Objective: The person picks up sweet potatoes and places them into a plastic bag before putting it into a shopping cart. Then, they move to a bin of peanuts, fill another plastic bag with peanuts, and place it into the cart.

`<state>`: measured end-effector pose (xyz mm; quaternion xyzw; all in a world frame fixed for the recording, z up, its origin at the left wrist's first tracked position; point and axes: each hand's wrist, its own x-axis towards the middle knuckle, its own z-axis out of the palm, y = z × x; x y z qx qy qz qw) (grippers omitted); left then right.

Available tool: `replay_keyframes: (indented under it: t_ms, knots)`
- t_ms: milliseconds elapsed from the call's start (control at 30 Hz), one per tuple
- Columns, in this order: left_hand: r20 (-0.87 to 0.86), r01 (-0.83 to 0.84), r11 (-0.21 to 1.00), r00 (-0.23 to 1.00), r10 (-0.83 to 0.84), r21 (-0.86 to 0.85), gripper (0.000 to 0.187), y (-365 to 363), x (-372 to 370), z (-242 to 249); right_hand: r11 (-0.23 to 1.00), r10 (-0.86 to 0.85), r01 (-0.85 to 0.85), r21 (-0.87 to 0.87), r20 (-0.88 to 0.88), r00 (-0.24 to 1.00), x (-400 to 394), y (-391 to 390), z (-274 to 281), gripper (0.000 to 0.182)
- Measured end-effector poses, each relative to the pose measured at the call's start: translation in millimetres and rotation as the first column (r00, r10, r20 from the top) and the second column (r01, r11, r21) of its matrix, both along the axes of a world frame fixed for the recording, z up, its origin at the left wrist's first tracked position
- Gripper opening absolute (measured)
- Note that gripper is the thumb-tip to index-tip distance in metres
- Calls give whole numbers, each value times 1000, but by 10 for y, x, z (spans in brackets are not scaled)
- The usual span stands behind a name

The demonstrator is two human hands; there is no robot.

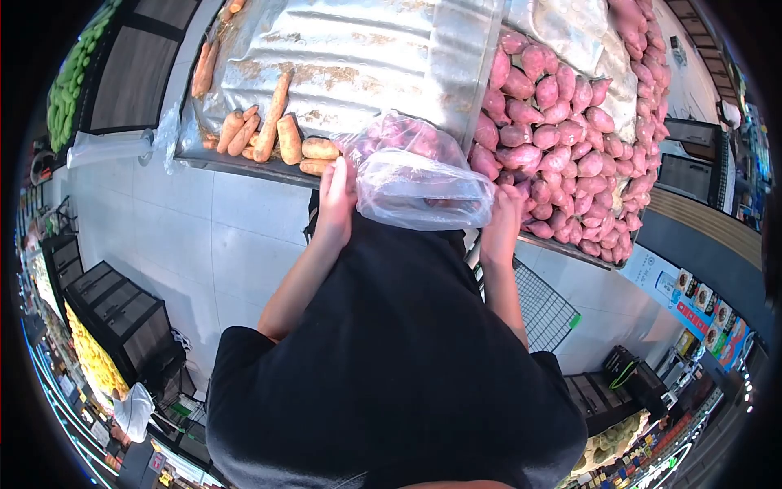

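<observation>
A clear plastic bag [425, 194] with several sweet potatoes inside hangs at the front edge of the display, its mouth facing me. My left hand [336, 200] grips the bag's left side, close to the carrots [320, 148]. On the opposite side, my right hand [504, 218] has its fingers closed at the bag's right edge. Just beyond that hand, a big heap of purple-red sweet potatoes [562, 134] fills the right part of the display.
A silver, dirt-marked sheet [334, 49] covers the display's middle, with more carrots [208, 69] along its left. A wire shopping cart [542, 306] stands below right. To the left, a roll of plastic bags [110, 149] sticks out, and black crates [118, 306] stand on the floor.
</observation>
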<state>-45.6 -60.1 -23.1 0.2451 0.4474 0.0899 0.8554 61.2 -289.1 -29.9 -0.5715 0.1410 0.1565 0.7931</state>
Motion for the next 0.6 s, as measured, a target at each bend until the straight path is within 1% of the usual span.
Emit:
replay_keyframes:
  t_ms: [33, 67, 100, 133, 167, 200, 233, 267, 300, 333, 367, 400, 433, 467, 500, 533, 567, 600]
  knots:
    - [-52, 82, 873, 996, -66, 481, 26, 9, -74, -72, 969, 38, 25, -246, 248, 968, -39, 26, 95, 33]
    - [-128, 160, 523, 987, -96, 837, 33, 15, -147, -127, 969, 38, 25, -246, 249, 968, -41, 7, 191, 33]
    - [-186, 182, -38, 970, -160, 983, 42, 60, -134, 113, 770, 330, 57, -635, 474, 816, -33, -19, 283, 38]
    - [-187, 183, -37, 969, -161, 982, 42, 58, -124, 179, 441, 652, 232, -867, 487, 582, -17, -24, 362, 43]
    - [-318, 264, -258, 928, -196, 930, 41, 34, -117, 217, 331, 722, 290, -898, 439, 535, -2, 32, 410, 42]
    - [-449, 318, -466, 870, -202, 826, 39, 1, -120, 228, 327, 723, 286, -901, 433, 538, 3, -7, 292, 42]
    - [-491, 331, -528, 849, -195, 782, 37, -9, -94, 191, 390, 700, 133, -911, 387, 599, 9, -60, 114, 39]
    - [-490, 331, -527, 850, -194, 782, 37, 3, -68, 132, 455, 681, -18, -891, 334, 652, 20, -112, -30, 36]
    - [-441, 268, -541, 871, -217, 797, 33, 21, -34, 78, 587, 543, -122, -801, 277, 792, 26, -32, 36, 26]
    - [-390, 204, -553, 888, -242, 808, 29, 40, -8, 39, 588, 543, -121, -800, 279, 792, 39, -4, -3, 26]
    - [-390, 204, -553, 888, -242, 807, 29, 39, 8, 11, 812, 372, -205, -547, 215, 903, 54, 11, -64, 22]
    - [-259, 266, -44, 870, -420, 963, 25, 21, 46, 21, 953, 222, -199, -229, 80, 972, 64, 49, -63, 18]
    - [-52, 323, 469, 863, -503, 822, 21, 6, 92, 38, 981, 194, -192, 37, -43, 980, 73, 97, 6, 18]
    - [-51, 322, 469, 863, -503, 822, 21, 8, 142, 65, 981, 193, -191, 37, -42, 980, 81, 110, -17, 18]
    - [134, 316, 796, 888, -440, 517, 18, 31, 237, 196, 962, 219, -184, 201, -169, 961, 104, 125, -62, 20]
    - [270, 286, 953, 914, -303, 100, 17, 63, 314, 263, 922, 261, -150, 358, -286, 922, 129, 174, -55, 21]
    - [339, 399, 917, 866, -367, -24, 17, 134, 361, 243, 940, 230, -107, 324, -373, 899, 140, 238, -34, 23]
    - [338, 399, 917, 866, -368, -23, 17, 163, 380, 163, 939, 231, -106, 326, -374, 898, 169, 250, -14, 23]
